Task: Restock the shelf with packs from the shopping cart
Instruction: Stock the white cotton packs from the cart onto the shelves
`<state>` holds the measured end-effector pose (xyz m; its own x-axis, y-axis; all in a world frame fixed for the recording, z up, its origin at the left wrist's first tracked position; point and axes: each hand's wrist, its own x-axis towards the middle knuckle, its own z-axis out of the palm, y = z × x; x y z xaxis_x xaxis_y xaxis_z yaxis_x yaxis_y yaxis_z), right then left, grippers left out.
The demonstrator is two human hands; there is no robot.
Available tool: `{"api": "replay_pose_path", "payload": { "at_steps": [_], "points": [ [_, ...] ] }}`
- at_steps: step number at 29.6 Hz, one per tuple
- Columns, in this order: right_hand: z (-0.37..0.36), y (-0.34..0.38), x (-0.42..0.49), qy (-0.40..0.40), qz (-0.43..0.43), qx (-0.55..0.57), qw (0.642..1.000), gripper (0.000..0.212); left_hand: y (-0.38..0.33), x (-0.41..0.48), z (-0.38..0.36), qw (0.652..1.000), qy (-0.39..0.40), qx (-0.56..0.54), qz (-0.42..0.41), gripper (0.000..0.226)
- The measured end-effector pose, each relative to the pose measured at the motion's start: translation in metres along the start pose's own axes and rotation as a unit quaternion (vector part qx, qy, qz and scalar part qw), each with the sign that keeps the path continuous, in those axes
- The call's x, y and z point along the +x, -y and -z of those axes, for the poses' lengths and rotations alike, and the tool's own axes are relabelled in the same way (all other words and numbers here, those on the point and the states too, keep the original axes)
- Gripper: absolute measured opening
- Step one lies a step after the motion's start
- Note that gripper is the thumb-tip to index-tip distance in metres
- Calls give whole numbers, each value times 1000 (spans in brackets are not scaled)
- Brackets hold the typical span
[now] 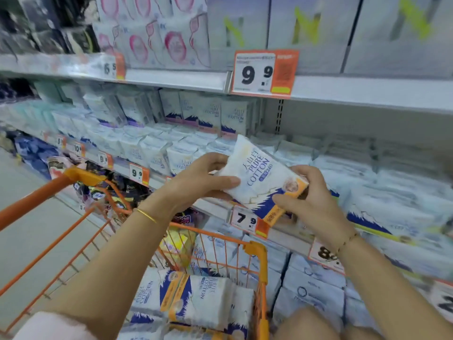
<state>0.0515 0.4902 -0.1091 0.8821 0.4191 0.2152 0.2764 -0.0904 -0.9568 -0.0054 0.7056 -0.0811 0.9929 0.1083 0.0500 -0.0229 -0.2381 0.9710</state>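
Observation:
Both my hands hold one white "Pure Cotton" pack (259, 177) with a blue and orange end, tilted in the air in front of the middle shelf (215, 207). My left hand (203, 179) grips its upper left end. My right hand (311, 200) grips the orange lower right end. Below my arms the orange shopping cart (255, 251) holds several more of the same packs (208, 298). Matching packs stand in rows on the middle shelf behind the held pack.
Price tags hang along the shelf edges, a large "9.9" tag (263, 73) above and a "7.9" tag (245, 219) just under the held pack. Pink packs and grey boxes fill the top shelf. The aisle floor (31, 231) lies to the left of the cart.

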Motion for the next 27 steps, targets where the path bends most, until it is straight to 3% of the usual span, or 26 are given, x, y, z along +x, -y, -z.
{"api": "replay_pose_path", "payload": {
  "at_steps": [2, 4, 6, 9, 13, 15, 18, 21, 24, 27],
  "points": [
    [15, 16, 11, -27, 61, -203, 977, 53, -12, 12, -7, 993, -33, 83, -78, 42],
    [25, 34, 26, -40, 127, -335, 933, 67, -26, 25, -14, 973, -44, 167, -151, 49],
    [28, 49, 40, -40, 184, -383, 904, 71, -32, 43, -22, 951, -43, 206, -229, 50],
    [30, 50, 69, -82, 233, -425, 871, 61, -31, 76, -33, 917, -88, 231, -312, 53],
    [41, 26, 117, -138, 271, -575, 760, 57, -15, 134, -41, 914, -136, 244, -294, 56],
    [49, 11, 146, -134, 265, -611, 734, 61, -5, 169, -43, 917, -142, 290, -234, 52],
    [58, -5, 188, -139, 193, -608, 757, 43, 7, 217, -48, 904, -119, 380, -154, 45],
    [63, -28, 227, -129, 102, -599, 784, 28, 19, 262, -55, 881, -23, 464, -89, 39],
    [66, -52, 257, -85, -15, -551, 830, 26, 28, 288, -59, 854, 43, 517, -46, 43],
    [63, -61, 285, -138, 18, -477, 868, 26, 37, 301, -61, 850, 57, 523, -42, 43]
  ]
}}
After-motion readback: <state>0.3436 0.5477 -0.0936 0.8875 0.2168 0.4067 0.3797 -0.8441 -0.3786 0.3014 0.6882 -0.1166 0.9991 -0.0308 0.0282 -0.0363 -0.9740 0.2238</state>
